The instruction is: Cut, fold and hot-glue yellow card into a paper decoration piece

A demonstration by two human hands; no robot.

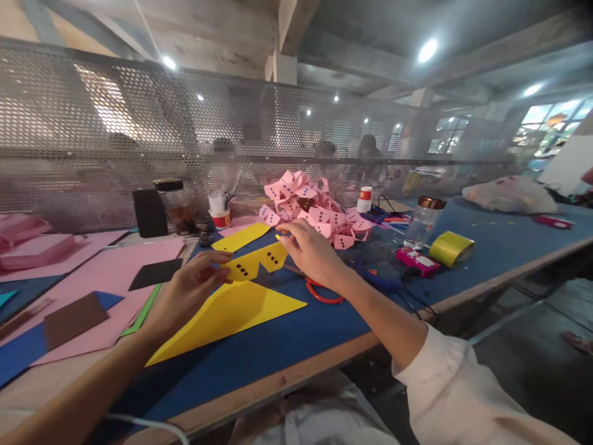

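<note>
Between my two hands is a yellow foam-like cutout (252,264) with a V-shaped notch and small black squares in two groups. My left hand (197,287) pinches its left end. The fingers of my right hand (310,247) are closed at its right end, by a tiny yellow bit at the fingertips. Below the cutout lies a larger yellow sheet (236,312) with a pointed right corner. Another yellow strip (243,236) rests just behind. Red-handled scissors (324,295) lie under my right wrist, partly hidden.
A heap of pink notched cutouts (319,207) stands behind my hands. Pink sheets (152,259) and a brown piece (76,318) lie left. Rightward are a clear jar (422,222), a pink device (417,262) and a yellow roll (451,249). A perforated metal screen (176,105) runs along the back.
</note>
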